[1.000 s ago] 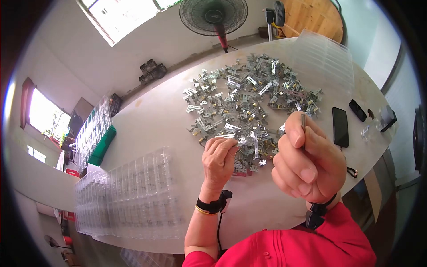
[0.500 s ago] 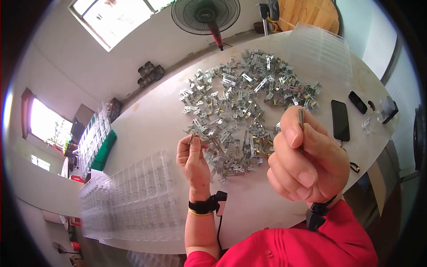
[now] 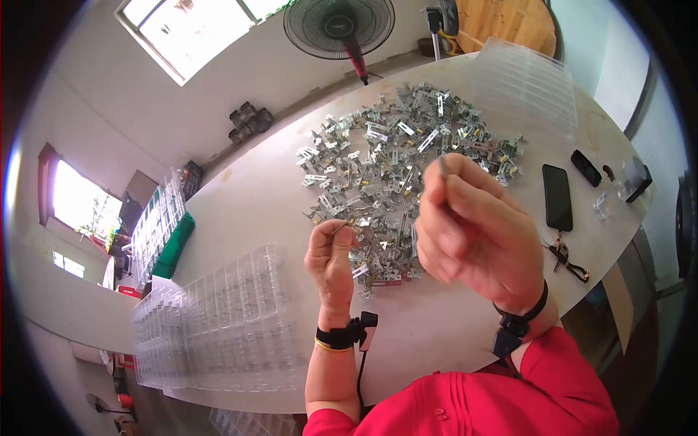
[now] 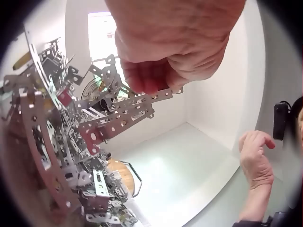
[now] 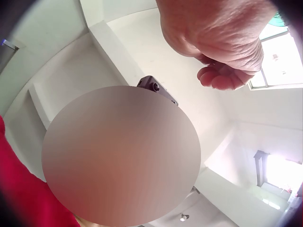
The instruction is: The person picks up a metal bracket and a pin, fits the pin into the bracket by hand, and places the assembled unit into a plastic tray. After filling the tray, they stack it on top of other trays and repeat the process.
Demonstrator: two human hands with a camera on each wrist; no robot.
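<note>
Over the near left edge of a pile of metal brackets (image 3: 392,167), my left hand (image 3: 329,265) pinches a perforated metal bracket (image 4: 163,94) between thumb and fingers. The left wrist view shows its holed strip reaching out beside the fingertips, overlapping other brackets of the pile. My right hand (image 3: 480,232) is raised close to the head camera, right of the left hand. It pinches a thin grey metal piece (image 3: 443,166) between thumb and forefinger, the other fingers curled below; most of that piece is hidden. In the right wrist view only the curled fingers (image 5: 222,79) show.
Clear plastic compartment trays (image 3: 225,320) lie at the left of the table, another clear tray (image 3: 527,83) at the far right. A phone (image 3: 558,198), keys (image 3: 567,263) and a black case (image 3: 585,168) lie at the right. A fan (image 3: 339,29) stands beyond the table.
My left hand came up leftward off the pile with a bracket, then shifted slightly right. My right hand has moved left and a little farther forward, still pinching its metal piece.
</note>
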